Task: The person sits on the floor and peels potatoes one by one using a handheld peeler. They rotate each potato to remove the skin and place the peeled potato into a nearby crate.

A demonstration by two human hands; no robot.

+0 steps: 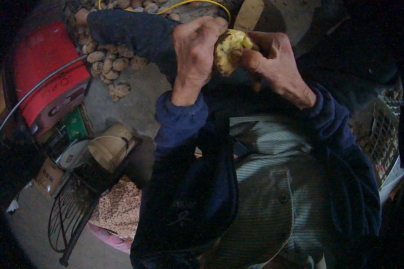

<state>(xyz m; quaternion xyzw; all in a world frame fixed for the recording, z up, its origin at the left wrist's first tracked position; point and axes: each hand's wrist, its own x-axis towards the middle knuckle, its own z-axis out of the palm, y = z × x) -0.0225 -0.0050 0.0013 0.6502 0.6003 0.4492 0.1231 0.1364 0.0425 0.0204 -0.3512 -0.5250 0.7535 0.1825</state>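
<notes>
Both hands hold one pale yellow, partly peeled potato or similar tuber (229,47) in front of me, near the top centre. My left hand (198,50) wraps its left side, with the back of the hand towards the camera. My right hand (269,62) grips the right side, its thumb pressed on the yellow surface; whether a small tool is in its fingers cannot be told. Brown patches remain on the tuber's edge. Just beyond lies a flat light-brown piece (249,15), perhaps wood. A yellow cable (202,1) curves behind my left hand.
Soil-covered tubers (111,65) lie on the concrete floor at the upper left. A red box (50,74) stands at the left, with a beige bucket (109,146) and a dark metal rack (69,215) below it. A plastic crate (383,131) is at the right.
</notes>
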